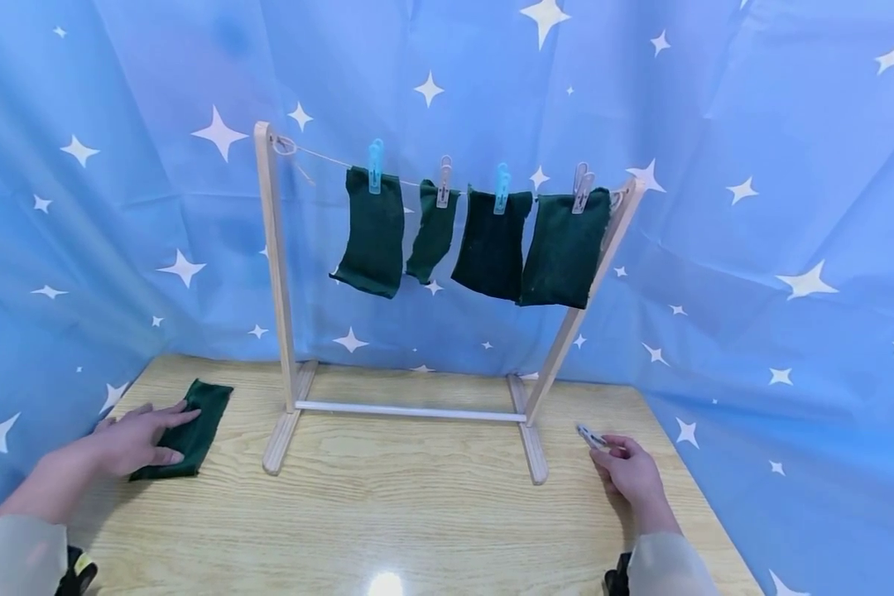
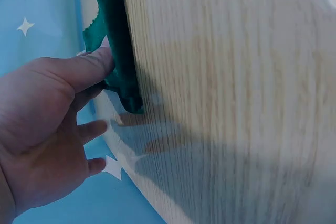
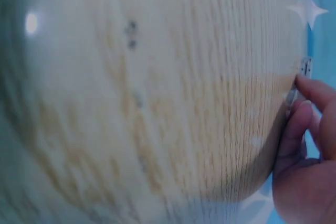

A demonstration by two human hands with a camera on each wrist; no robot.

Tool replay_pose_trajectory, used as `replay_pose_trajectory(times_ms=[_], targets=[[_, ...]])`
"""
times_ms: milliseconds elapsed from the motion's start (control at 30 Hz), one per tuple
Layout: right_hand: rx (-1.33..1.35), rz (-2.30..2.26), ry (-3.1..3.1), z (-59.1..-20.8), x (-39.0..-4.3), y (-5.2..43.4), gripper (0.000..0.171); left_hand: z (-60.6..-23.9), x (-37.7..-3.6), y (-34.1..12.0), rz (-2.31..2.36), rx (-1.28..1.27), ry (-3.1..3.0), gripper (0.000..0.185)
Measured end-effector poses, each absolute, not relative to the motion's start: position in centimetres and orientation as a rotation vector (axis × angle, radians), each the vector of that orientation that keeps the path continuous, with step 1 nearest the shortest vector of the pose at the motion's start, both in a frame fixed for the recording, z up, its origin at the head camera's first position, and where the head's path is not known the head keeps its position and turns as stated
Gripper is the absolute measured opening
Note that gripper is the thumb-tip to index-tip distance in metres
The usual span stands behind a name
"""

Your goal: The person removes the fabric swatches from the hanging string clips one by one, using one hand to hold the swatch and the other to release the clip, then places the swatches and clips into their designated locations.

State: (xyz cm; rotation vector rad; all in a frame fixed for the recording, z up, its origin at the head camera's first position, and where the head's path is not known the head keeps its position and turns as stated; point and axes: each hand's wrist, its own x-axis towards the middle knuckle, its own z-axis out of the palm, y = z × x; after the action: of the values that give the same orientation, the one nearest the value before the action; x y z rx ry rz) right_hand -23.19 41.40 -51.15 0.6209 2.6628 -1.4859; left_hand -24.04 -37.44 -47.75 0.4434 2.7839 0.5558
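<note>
My left hand [image 1: 137,439] lies with straight fingers on a dark green cloth [image 1: 194,426] spread flat at the table's left edge. In the left wrist view a finger of that hand [image 2: 52,129] presses on the cloth [image 2: 118,40]. My right hand [image 1: 629,473] rests on the table at the right and pinches a pale clothespin [image 1: 591,436]. The right wrist view shows the clothespin [image 3: 305,66] at the fingertips [image 3: 315,88], low over the wood. Between the hands stands a wooden drying rack [image 1: 276,273].
Several dark green cloths [image 1: 372,236] hang from the rack's string [image 1: 328,157], each under a blue peg [image 1: 375,165] or a white peg [image 1: 583,189]. The light wooden table [image 1: 417,513] is enclosed by a blue star-printed backdrop [image 1: 775,207].
</note>
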Motion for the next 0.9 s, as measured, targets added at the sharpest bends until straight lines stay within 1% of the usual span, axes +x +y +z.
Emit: replay_pose_trajectory(times_ms=[100, 333, 700, 900], targets=[[0.630, -1.503, 2.660, -51.02, -23.17, 41.35, 0.057, -47.38, -24.16, -37.15, 0.583, 0.399, 2.767, 0.084], [0.668, -1.423, 2.719, -51.15, -23.27, 41.15, 0.053, -47.57, -24.71, -37.27, 0.680, 0.460, 2.689, 0.082], [0.717, -1.233, 2.803, -50.55, -23.81, 40.70, 0.060, -47.90, -24.85, -37.71, 0.738, 0.433, 2.653, 0.085], [0.735, -1.164, 2.825, -50.46, -23.77, 40.74, 0.061, -47.64, -24.99, -37.61, 0.697, 0.452, 2.677, 0.083]])
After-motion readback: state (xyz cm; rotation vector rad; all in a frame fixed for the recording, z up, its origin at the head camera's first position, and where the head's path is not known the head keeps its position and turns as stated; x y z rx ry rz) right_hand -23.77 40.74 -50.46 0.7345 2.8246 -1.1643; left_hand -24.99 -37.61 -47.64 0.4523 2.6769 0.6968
